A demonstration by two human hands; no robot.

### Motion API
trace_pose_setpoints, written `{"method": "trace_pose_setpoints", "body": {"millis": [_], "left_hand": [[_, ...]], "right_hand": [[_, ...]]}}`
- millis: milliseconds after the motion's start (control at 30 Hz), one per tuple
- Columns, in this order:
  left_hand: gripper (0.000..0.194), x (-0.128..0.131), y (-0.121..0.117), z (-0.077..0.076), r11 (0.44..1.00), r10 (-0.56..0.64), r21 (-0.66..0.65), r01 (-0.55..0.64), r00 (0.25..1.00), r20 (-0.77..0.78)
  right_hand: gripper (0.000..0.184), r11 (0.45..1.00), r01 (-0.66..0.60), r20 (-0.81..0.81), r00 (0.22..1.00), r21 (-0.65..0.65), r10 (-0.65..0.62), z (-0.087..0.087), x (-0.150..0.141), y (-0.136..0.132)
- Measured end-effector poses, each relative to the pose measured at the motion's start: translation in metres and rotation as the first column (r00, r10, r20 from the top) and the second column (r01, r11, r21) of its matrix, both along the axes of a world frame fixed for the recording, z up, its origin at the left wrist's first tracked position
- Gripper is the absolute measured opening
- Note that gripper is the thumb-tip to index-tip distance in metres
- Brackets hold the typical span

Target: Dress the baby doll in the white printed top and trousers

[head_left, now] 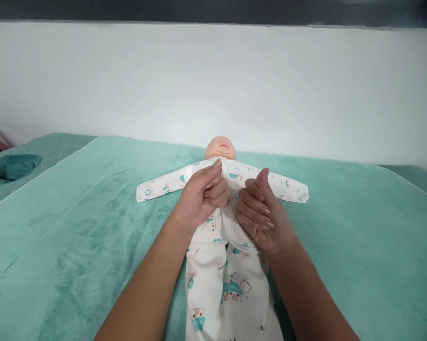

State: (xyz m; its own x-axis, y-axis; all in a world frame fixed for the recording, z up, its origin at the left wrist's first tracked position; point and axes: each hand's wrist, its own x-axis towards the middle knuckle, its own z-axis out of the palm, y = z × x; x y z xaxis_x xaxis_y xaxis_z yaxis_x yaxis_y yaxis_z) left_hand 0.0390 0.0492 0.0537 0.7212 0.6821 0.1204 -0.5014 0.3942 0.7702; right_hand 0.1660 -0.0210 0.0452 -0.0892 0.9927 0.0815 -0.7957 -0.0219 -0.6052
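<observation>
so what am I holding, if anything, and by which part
Nothing, as far as shows: the left hand and right hand are curled in front of the shirt, with nothing visible in either.

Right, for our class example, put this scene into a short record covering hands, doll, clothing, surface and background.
Left hand: fingers curled, over the white printed top
Right hand: fingers curled, thumb raised
Doll head: at the top's collar
Sleeves: spread to both sides
Trousers: white, printed, nearer the camera
Surface: green cloth
Background: white wall, dark band above
</observation>
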Motion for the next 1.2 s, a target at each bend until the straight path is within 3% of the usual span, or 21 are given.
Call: {"method": "trace_pose_setpoints", "body": {"millis": [233,500,733,900,1200], "left_hand": [[0.056,-0.0010,0.0017,-0.0017,1.000,-0.021,-0.020,0.022,0.999,0.028],[0.055,-0.0007,0.0016,-0.0017,0.999,-0.001,-0.041,0.002,1.000,0.018],[0.053,0.0006,0.0013,-0.0003,1.000,0.006,-0.001,-0.006,1.000,0.022],[0.051,0.0010,0.0000,-0.0006,0.999,0.054,0.006,-0.053,0.998,-0.025],[0.052,0.0024,-0.0012,-0.0010,0.995,0.075,0.075,-0.069,0.995,-0.070]], "right_hand": [[0.063,0.997,-0.067,-0.106,0.992,0.048,0.072,-0.0045,0.0042,0.0008],[0.061,0.997,-0.038,-0.082,0.996,0.065,0.044,-0.0042,0.0062,0.0006],[0.060,0.997,-0.041,-0.161,0.986,0.072,0.052,-0.0066,0.0045,0.0030],[0.063,1.000,-0.006,-0.107,0.994,0.021,0.008,-0.0090,0.0049,0.0031],[0.061,0.997,-0.064,-0.085,0.994,0.052,0.069,-0.0043,0.0045,0.0018]]}}
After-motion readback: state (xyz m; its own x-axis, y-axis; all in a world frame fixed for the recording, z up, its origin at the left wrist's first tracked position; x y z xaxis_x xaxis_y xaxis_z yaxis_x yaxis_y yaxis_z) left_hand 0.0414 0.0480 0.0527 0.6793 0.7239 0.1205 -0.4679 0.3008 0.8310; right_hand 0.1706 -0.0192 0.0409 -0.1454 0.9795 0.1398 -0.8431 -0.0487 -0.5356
